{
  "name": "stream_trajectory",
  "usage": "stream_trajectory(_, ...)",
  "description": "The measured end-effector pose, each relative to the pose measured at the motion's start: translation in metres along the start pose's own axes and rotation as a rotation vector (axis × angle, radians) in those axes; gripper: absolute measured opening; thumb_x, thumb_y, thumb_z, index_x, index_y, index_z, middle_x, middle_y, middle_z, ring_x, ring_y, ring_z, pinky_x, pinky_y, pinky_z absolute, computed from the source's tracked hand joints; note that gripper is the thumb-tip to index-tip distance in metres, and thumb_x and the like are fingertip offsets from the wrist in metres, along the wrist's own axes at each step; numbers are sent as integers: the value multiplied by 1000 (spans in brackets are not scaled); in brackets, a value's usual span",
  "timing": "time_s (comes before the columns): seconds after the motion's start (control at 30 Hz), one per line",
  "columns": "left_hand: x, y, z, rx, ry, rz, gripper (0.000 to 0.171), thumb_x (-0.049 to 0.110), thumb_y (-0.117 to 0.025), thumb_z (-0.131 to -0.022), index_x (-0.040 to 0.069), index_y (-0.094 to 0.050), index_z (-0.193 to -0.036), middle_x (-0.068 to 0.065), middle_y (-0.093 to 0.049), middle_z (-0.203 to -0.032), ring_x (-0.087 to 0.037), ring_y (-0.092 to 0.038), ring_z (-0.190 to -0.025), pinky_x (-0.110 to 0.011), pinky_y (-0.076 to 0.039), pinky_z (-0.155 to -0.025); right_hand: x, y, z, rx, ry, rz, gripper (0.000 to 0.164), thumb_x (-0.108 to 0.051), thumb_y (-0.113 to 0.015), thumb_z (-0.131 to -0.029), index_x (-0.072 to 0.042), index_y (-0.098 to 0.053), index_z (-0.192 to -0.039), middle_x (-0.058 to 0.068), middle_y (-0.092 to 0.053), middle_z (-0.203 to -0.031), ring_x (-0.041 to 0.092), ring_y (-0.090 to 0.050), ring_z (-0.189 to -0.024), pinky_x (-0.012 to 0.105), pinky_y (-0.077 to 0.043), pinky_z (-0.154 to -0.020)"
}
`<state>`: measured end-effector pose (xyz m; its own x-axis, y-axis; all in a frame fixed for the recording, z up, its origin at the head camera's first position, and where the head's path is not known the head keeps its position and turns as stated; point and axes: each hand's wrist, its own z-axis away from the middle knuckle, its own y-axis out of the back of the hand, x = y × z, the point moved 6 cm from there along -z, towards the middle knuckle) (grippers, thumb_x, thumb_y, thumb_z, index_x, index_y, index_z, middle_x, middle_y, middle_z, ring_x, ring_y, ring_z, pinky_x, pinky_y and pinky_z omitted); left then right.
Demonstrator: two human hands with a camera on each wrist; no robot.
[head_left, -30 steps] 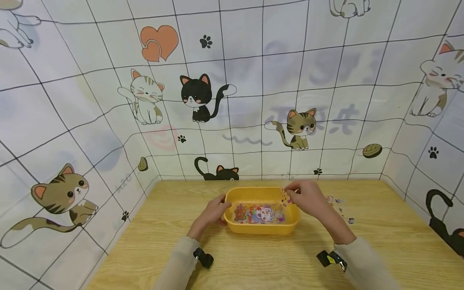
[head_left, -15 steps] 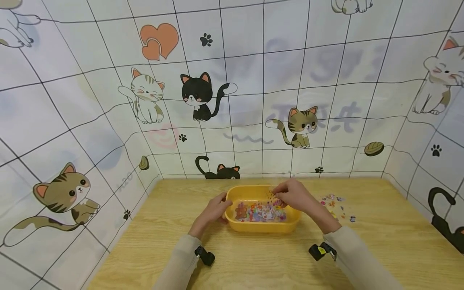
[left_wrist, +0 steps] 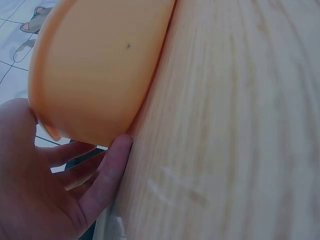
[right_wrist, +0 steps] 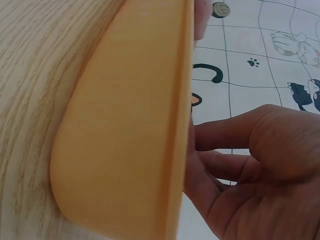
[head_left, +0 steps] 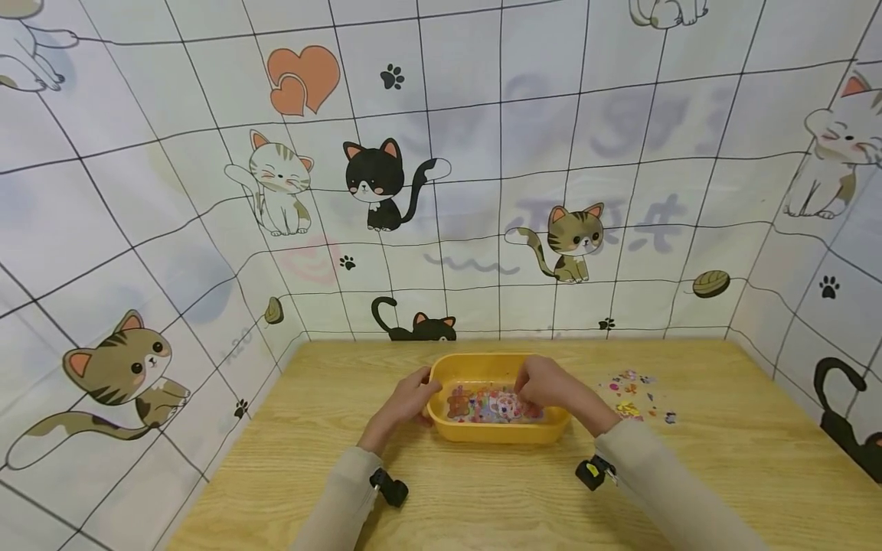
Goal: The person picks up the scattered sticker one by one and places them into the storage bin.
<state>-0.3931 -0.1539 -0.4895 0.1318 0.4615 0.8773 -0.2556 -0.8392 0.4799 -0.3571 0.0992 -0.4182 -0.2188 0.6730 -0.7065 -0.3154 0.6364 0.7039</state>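
A yellow plastic basin [head_left: 496,434] stands on the wooden table, with a layer of small colourful pieces [head_left: 475,404] on its floor. Among them lie a brown bear shape and a white animal-face shape. My left hand [head_left: 408,399] grips the basin's left end, thumb over the rim and fingers outside. In the left wrist view, the little-finger side of this hand rests close to the tabletop. My right hand [head_left: 551,389] reaches over the right end into the basin, fingers bent and pointing down. The rim hides its fingertips in the right wrist view; I cannot tell whether they pinch anything.
Small loose colourful pieces [head_left: 630,405] lie scattered on the table [head_left: 475,497] right of the basin. Behind the table rises a white cat-patterned wall covering [head_left: 468,229], which continues along both sides.
My right hand has moved left and down into the basin; tiny pieces seen under its fingertips earlier no longer show there. Red specks now show over the white face. My left hand stays put.
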Motion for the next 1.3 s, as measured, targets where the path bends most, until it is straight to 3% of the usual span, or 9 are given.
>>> stream_trajectory(0.17, 0, 1, 0, 1, -3, -2, 44, 30, -51, -103, 12, -55, -142, -17, -61, -123, -22, -70, -80, -40, -66, -54, 2, -6, -4, 33, 4, 90, 10, 6, -67, -87, 8, -77, -88, 13, -74, -68, 25, -71, -54, 38, -65, -58)
stream_trajectory(0.27, 0, 1, 0, 5, -7, -4, 44, 30, -50, -103, 12, -55, -143, -17, -61, -123, -22, -70, -81, -40, -66, -54, 2, -9, -5, 61, 18, 150, 12, 5, -67, -84, 3, -78, -78, 11, -72, -64, 23, -67, -50, 31, -59, -51)
stream_trajectory(0.4, 0, 1, 0, 1, -19, -7, 45, 29, -50, -103, 12, -54, -144, -17, -61, -123, -22, -70, -78, -39, -65, -54, 2, -14, -6, 47, 14, 185, 28, 4, -68, -83, -5, -67, -57, -1, -51, -47, 13, -42, -41, 22, -33, -41)
stream_trajectory(0.53, 0, 1, 0, -3, -17, -3, 46, 29, -50, -103, 11, -53, -145, -17, -61, -124, -21, -70, -77, -39, -66, -54, 4, -22, -5, 1, -11, 180, 42, 0, -72, -86, -10, -55, -48, -6, -35, -43, 10, -27, -41, 22, -21, -42)
stream_trajectory(0.8, 0, 0, 1, -7, -5, 6, 45, 30, -49, -104, 12, -53, -145, -17, -61, -124, -23, -71, -79, -40, -66, -56, 9, -25, -7, 6, -37, 212, 49, 2, -67, -84, -18, -42, -46, -8, -29, -43, 9, -22, -42, 22, -17, -42)
stream_trajectory(0.97, 0, 0, 2, -3, -4, 0, 45, 31, -50, -104, 11, -53, -144, -16, -61, -123, -22, -70, -80, -39, -66, -56, 11, -27, -9, 21, -57, 218, 48, -1, -68, -87, -16, -46, -47, -5, -38, -43, 10, -27, -40, 21, -19, -41)
stream_trajectory(1.17, 0, 0, 1, -4, -4, 0, 44, 31, -50, -103, 11, -54, -143, -17, -61, -122, -21, -70, -78, -39, -66, -55, 11, -26, -8, 40, -58, 201, 53, -5, -68, -91, -17, -41, -48, -2, -47, -45, 10, -34, -40, 21, -18, -42)
stream_trajectory(1.3, 0, 0, 1, -7, -9, 1, 44, 31, -50, -104, 11, -54, -142, -18, -61, -122, -21, -70, -76, -39, -66, -55, 9, -18, -1, 78, -33, 179, 36, -11, -67, -96, -12, -57, -62, -2, -48, -55, 10, -37, -46, 22, -25, -46)
